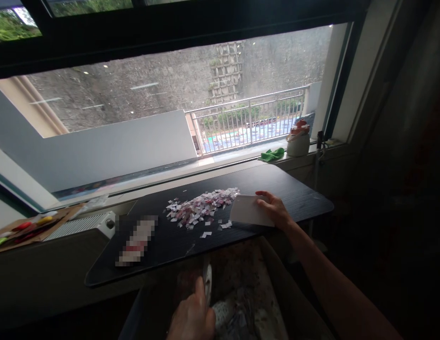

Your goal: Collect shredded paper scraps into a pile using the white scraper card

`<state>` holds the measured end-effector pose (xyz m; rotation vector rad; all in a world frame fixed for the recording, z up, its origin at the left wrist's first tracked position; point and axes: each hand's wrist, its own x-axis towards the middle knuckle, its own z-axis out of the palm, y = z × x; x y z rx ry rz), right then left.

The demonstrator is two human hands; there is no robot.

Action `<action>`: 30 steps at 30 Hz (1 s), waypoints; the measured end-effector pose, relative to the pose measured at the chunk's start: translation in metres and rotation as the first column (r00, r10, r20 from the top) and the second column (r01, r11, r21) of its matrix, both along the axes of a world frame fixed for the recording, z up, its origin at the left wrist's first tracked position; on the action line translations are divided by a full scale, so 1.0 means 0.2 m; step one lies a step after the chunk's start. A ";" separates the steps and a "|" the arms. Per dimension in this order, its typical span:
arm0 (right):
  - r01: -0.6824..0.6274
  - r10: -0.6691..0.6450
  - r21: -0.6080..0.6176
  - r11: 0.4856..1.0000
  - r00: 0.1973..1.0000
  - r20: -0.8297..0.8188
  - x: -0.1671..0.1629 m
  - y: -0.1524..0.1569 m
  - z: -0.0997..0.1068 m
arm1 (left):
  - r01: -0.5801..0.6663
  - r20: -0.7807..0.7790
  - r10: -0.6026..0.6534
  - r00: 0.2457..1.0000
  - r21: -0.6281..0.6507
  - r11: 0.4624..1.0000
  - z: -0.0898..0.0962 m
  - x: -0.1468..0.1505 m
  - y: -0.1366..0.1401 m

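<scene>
My right hand point(274, 211) is closed on a flat white scraper-like sheet point(251, 211), tilted on the black table point(281, 189) beside a heap of small cut paper pieces point(202, 207). A few loose pieces point(226, 225) lie by the sheet's left edge. Below the table's front edge, my left hand point(193, 311) is closed round the pale rim point(208, 281) of an open container point(253, 267); whether it is a bag or a box is hard to tell in the dark. Inside it, more scraps point(243, 307) show dimly.
A blurred-out strip-shaped item point(137, 241) lies at the table's left. Behind are a window sill with a green cloth point(272, 155) and a white jug-like bottle point(298, 141). A radiator point(81, 229) and cardboard with colourful items point(28, 226) are at the left.
</scene>
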<state>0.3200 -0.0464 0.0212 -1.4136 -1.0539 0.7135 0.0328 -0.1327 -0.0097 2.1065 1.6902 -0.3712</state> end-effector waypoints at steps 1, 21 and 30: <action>0.009 -0.009 0.002 1.000 1.000 0.013 0.00 0.00 0.00 | -0.006 -0.007 0.006 1.000 -0.001 1.000 0.01 0.00 0.00; -0.101 0.101 0.011 0.995 0.994 -0.036 0.02 0.02 -0.05 | -0.025 -0.056 0.025 0.998 -0.004 1.000 0.09 0.05 -0.02; -0.170 0.170 -0.008 0.985 0.985 -0.009 0.02 0.02 -0.04 | -0.022 -0.066 0.022 0.998 -0.005 1.000 0.09 0.05 -0.01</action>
